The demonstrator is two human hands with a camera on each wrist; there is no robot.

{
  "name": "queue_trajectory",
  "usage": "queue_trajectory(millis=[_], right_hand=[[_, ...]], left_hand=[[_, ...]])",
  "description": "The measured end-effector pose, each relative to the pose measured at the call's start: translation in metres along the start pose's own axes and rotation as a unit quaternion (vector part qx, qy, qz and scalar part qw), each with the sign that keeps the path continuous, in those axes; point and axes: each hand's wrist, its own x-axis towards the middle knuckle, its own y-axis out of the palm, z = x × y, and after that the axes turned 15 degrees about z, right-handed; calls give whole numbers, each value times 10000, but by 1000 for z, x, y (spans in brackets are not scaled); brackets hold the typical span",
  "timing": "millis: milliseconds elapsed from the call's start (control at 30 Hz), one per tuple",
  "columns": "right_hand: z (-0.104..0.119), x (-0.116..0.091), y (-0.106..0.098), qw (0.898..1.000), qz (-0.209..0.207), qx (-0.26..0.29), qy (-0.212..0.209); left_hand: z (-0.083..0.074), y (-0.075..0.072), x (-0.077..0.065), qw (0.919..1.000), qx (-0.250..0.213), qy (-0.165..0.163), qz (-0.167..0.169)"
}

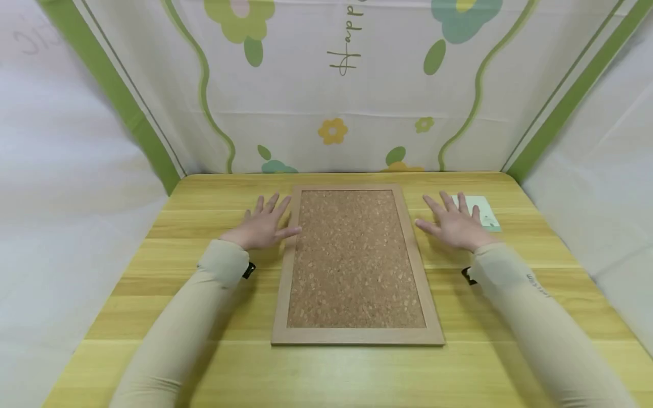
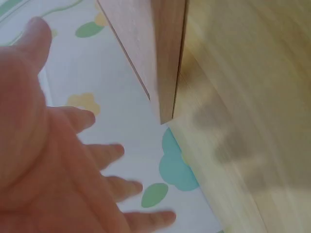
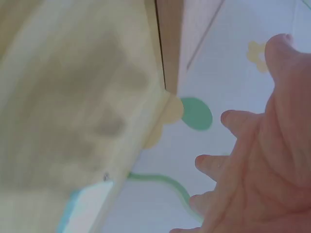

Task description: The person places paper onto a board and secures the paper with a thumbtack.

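Observation:
A cork board (image 1: 354, 260) in a pale wooden frame lies flat on the table, between both hands. My left hand (image 1: 262, 226) hovers by its left edge with fingers spread, the thumb reaching over the frame in the head view. To the right of the board, my right hand (image 1: 456, 224) is spread too, its fingers partly covering a pale green card or pad (image 1: 482, 212). The left wrist view has the left palm (image 2: 53, 165) raised off the wood beside the frame's side (image 2: 170, 63). Likewise the right palm (image 3: 272, 160) appears above the table, holding nothing.
The wood-grain table (image 1: 347, 374) has rounded far corners. Behind it hangs a white cloth (image 1: 331, 96) printed with flowers and green lines. White sheets (image 1: 76, 198) close off the left and right sides. Each wrist carries a small black device (image 1: 249, 270) under the sleeve cuff.

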Motion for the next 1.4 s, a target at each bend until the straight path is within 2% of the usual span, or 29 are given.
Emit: queue_trajectory(millis=[100, 167, 333, 467, 567, 700, 900, 1000, 1167, 1300, 1400], right_hand=[[-10, -5, -12, 10000, -55, 37, 41], [-19, -8, -21, 9999, -55, 28, 117], [-50, -15, -39, 9995, 36, 49, 305], [-81, -18, -47, 9996, 96, 62, 270], [-103, -17, -49, 9989, 226, 248, 333], [-129, -15, -46, 9951, 399, 615, 663], [-156, -3, -41, 9920, 285, 733, 988], [-158, 6, -40, 9908, 231, 715, 1129], [-142, 21, -37, 9857, 119, 672, 1543], [-129, 32, -36, 9812, 314, 600, 1807], [-125, 35, -38, 9809, 451, 422, 1847]], left_hand=[[1, -2, 0, 9988, -354, 329, -103], [2, -3, -1, 9967, -682, 422, -139], [3, -3, -5, 9896, -1411, 241, -135], [3, -1, -6, 9874, -1575, 114, -101], [3, 5, -5, 9849, -1727, 78, 44], [-1, 15, -3, 9806, -1931, 55, 336], [-1, 28, 5, 9751, -2139, 290, 511], [4, 31, 8, 9707, -2307, 388, 549], [2, 29, 8, 9679, -2413, 278, 650], [-1, 28, 9, 9671, -2419, 216, 758], [-4, 28, 9, 9655, -2468, 170, 816]])
